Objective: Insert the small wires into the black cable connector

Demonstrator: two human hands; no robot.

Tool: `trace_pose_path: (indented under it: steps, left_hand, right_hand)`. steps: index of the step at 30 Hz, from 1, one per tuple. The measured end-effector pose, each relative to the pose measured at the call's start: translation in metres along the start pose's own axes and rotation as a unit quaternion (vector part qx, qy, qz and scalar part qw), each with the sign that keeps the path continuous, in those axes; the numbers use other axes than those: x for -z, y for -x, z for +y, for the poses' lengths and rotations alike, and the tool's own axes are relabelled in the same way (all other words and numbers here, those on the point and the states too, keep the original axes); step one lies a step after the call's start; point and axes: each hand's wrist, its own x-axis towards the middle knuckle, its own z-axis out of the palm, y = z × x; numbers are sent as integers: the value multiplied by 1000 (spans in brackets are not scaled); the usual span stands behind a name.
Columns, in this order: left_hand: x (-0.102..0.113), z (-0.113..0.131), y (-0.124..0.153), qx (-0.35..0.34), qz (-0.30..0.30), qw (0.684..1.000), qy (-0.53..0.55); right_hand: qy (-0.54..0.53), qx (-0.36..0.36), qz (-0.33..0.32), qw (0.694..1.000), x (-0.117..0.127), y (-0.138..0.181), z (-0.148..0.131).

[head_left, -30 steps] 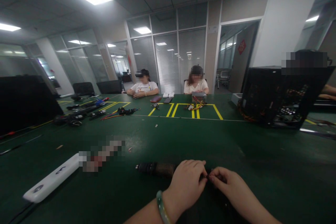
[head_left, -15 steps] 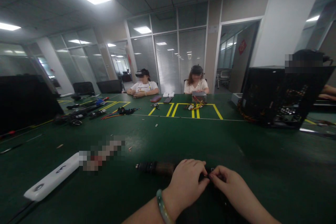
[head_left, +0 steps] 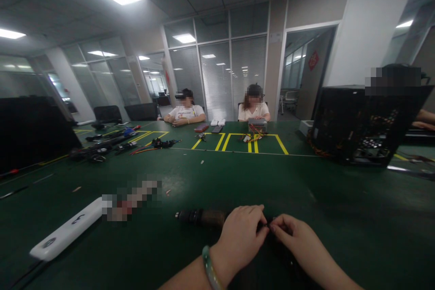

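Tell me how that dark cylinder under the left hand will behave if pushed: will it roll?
Likely yes: the dark cylinder lies on its side on the flat green table, so a sideways push should roll it. It looks stiff: it runs straight where it juts past the left hand. Its weight can't be judged from here.

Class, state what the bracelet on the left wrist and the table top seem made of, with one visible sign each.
Bracelet: likely polished jade or glass; pale green, glossy sheen. Table top: probably a matte rubber mat; dark green, dull reflections.
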Motion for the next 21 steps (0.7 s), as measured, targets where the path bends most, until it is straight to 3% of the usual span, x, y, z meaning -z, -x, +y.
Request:
trace_pose_path:
  steps: [21]
  left_hand:
    - [4, 2, 0, -10, -5, 1000, 20]
  right_hand:
    - [-9, 4, -20, 1000, 0, -2, 3]
